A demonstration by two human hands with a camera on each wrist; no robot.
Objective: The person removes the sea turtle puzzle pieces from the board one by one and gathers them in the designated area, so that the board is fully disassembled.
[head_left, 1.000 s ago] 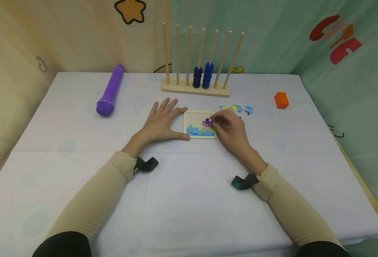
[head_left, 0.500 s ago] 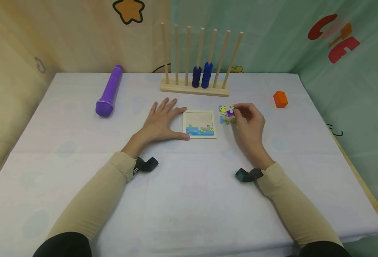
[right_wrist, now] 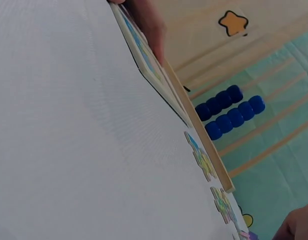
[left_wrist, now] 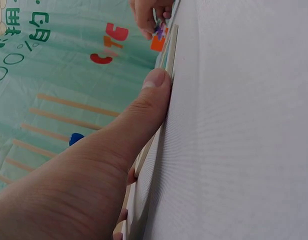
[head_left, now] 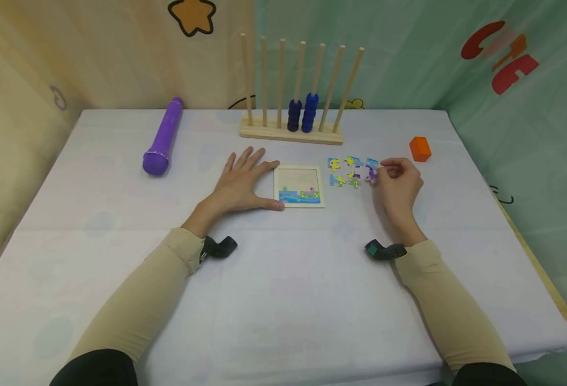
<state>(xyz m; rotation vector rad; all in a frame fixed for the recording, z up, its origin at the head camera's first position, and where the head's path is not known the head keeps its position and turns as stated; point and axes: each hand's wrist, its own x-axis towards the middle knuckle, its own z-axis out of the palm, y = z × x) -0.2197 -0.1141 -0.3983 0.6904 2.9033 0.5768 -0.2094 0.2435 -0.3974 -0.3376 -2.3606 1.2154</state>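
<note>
My left hand [head_left: 239, 185] lies with spread fingers at the left side of a small wooden puzzle tray [head_left: 299, 168]. Its thumb and index finger touch the frame; in the left wrist view the thumb [left_wrist: 144, 107] presses along the edge. Blue water pieces and a bit of pink fill the tray's lower part; bare wood shows above. Right of the loose pieces, my right hand [head_left: 399, 185] pinches a purple puzzle piece [left_wrist: 159, 31] between thumb and fingers. Several loose puzzle pieces [head_left: 353, 181] lie in rows between the tray and that hand.
A wooden peg stand [head_left: 290, 136] with dark blue beads [head_left: 310, 113] on two pegs is behind the tray. At the back left lies a purple toy microphone [head_left: 164, 139]. An orange block [head_left: 420, 149] sits just beyond my right hand.
My right hand has moved from above the tray to the right, past the loose pieces, carrying the purple puzzle piece with it. The left hand has stayed at the tray.
</note>
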